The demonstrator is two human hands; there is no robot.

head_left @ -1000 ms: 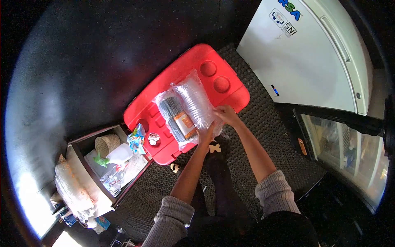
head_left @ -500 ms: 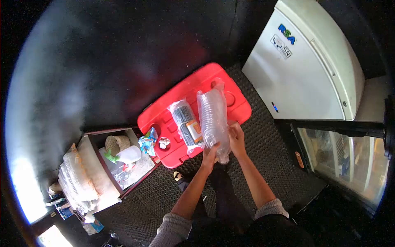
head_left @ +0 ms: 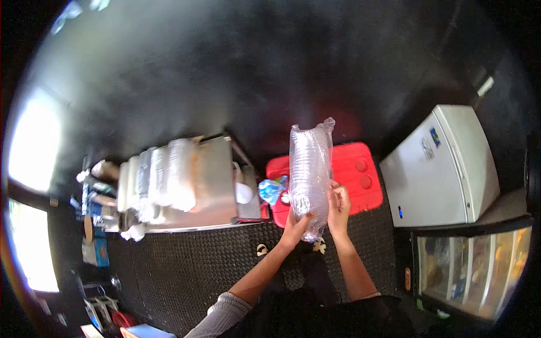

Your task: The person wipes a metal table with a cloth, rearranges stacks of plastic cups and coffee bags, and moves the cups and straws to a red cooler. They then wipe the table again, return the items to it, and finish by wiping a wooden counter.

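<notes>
A long clear plastic sleeve of stacked clear cups or lids (head_left: 309, 169) is upright between my hands, in front of the red cooler box. My left hand (head_left: 297, 230) is closed around its lower left side. With bent fingers, my right hand (head_left: 339, 207) grips the wrap on the lower right side. Behind the sleeve, the red cooler lid (head_left: 356, 194) is partly covered. A blue-and-white packet (head_left: 273, 189) lies on the lid's left end.
To the left, a metal counter (head_left: 217, 183) carries several wrapped stacks (head_left: 181, 174). A white chest freezer (head_left: 425, 174) stands right, above a glass-front cooler (head_left: 470, 270). Black textured matting (head_left: 191, 265) covers the floor. Sandals (head_left: 262, 249) show beneath my arms.
My hands have raised the sleeve off the cooler lid, closer to me. The view has swung left, showing more of the counter. The pack of black straws is now hidden.
</notes>
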